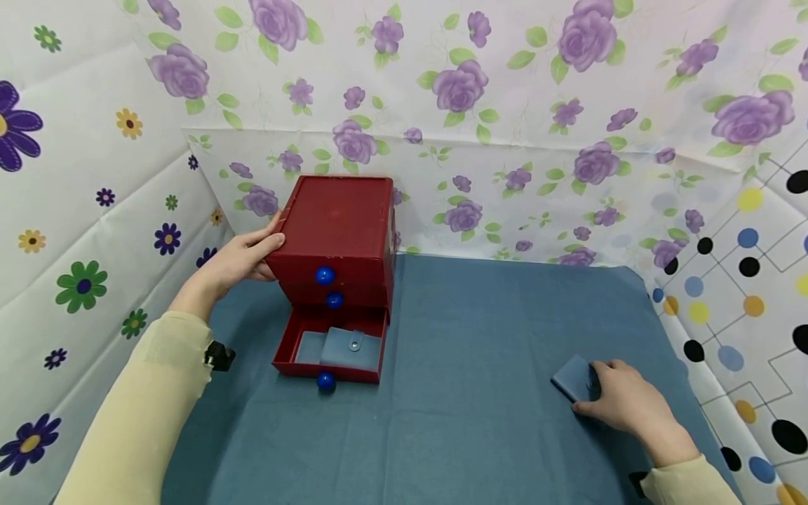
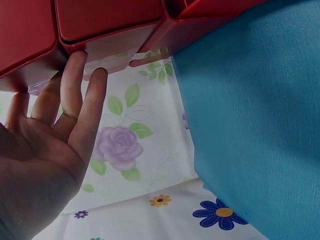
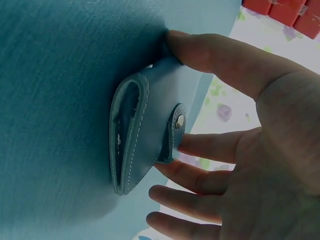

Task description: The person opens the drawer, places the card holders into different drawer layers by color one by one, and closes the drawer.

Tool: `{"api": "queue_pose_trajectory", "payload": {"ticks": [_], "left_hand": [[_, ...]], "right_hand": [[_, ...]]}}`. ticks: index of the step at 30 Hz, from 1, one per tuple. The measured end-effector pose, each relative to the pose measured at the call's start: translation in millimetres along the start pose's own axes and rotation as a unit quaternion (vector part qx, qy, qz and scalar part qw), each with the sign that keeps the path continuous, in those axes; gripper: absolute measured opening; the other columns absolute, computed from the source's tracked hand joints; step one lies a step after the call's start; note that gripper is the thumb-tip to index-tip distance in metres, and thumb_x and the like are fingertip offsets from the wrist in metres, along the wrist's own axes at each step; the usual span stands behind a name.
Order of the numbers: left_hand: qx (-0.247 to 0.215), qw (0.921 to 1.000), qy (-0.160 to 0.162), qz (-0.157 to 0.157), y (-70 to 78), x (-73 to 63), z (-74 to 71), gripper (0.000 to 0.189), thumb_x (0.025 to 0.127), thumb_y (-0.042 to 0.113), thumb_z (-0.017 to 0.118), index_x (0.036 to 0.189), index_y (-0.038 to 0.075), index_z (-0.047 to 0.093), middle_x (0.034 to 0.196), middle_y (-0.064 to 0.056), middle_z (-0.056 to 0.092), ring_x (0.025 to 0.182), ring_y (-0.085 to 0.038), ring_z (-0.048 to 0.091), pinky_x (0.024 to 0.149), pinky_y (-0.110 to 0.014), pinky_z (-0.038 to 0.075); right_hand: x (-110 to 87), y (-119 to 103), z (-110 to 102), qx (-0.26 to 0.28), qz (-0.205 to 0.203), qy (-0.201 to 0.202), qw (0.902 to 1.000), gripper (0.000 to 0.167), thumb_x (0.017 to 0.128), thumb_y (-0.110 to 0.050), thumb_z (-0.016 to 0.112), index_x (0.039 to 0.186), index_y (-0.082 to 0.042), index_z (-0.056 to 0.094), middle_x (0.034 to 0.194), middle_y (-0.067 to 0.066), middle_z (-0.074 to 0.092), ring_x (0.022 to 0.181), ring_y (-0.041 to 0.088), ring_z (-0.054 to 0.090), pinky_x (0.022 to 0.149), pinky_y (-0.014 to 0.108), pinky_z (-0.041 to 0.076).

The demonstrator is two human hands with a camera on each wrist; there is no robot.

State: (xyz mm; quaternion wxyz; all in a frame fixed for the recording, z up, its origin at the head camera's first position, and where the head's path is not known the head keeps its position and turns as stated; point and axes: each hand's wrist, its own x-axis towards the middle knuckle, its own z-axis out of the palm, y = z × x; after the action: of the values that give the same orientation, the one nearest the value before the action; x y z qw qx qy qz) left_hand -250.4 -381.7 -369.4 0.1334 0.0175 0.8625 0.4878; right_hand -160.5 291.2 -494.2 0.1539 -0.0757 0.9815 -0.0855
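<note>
A small red drawer cabinet with round blue knobs stands at the back left. Its bottom drawer is pulled out, and two blue wallets lie in it, one overlapping the other. My left hand steadies the cabinet's left side. Its nearly straight fingers touch the red surface in the left wrist view. On the right, my right hand pinches another blue wallet by opposite edges between thumb and fingers. This wallet is folded, with white stitching and a snap strap.
A blue cloth covers the table. Floral sheeting rises behind it, with flower-patterned sheeting at left and dotted sheeting at right. The open drawer's blue knob juts toward the front.
</note>
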Motion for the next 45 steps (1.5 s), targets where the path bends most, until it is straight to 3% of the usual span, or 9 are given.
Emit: {"api": "queue_pose_trajectory", "payload": {"ticks": [11,28,37,45], "left_hand": [[0.003,1.0000,0.002,0.003,2.1,0.3,-0.8,0.072,0.111,0.058,0.048,0.169,0.043,0.009,0.173,-0.023,0.025,0.085,-0.021,0.076,0.089,-0.036,0.062],[-0.002,1.0000,0.001,0.007,-2.8,-1.5,-2.0,0.071,0.111,0.057,0.048,0.169,0.043,0.008,0.174,-0.023,0.023,0.086,-0.023,0.077,0.088,-0.035,0.062],[-0.002,1.0000,0.002,0.006,-4.2,-0.2,-3.0,0.071,0.112,0.056,0.048,0.169,0.041,0.008,0.174,-0.023,0.023,0.085,-0.022,0.077,0.089,-0.036,0.062],[-0.005,0.9999,-0.002,0.013,-4.7,0.8,-1.1,0.072,0.111,0.058,0.048,0.169,0.042,0.008,0.174,-0.022,0.024,0.091,-0.030,0.077,0.090,-0.039,0.062]], "right_hand": [[8.4,-23.2,0.8,0.034,-0.021,0.015,0.9991,0.100,0.083,-0.054,0.089,0.148,0.013,0.053,0.132,0.041,0.057,0.114,0.054,0.061,0.083,0.065,0.053],[28.8,-113.2,0.5,0.054,-0.111,0.101,0.9872,0.087,0.086,-0.044,0.091,0.155,-0.004,0.056,0.141,0.029,0.061,0.123,0.046,0.062,0.091,0.063,0.054],[34.3,-165.9,-0.3,0.050,-0.173,0.144,0.9730,0.087,0.083,-0.047,0.093,0.154,-0.011,0.059,0.139,0.022,0.063,0.119,0.038,0.065,0.091,0.057,0.057],[33.2,-205.1,-3.5,0.047,-0.230,0.164,0.9582,0.085,0.081,-0.048,0.094,0.151,-0.013,0.063,0.133,0.013,0.066,0.116,0.030,0.066,0.091,0.049,0.059]]}}
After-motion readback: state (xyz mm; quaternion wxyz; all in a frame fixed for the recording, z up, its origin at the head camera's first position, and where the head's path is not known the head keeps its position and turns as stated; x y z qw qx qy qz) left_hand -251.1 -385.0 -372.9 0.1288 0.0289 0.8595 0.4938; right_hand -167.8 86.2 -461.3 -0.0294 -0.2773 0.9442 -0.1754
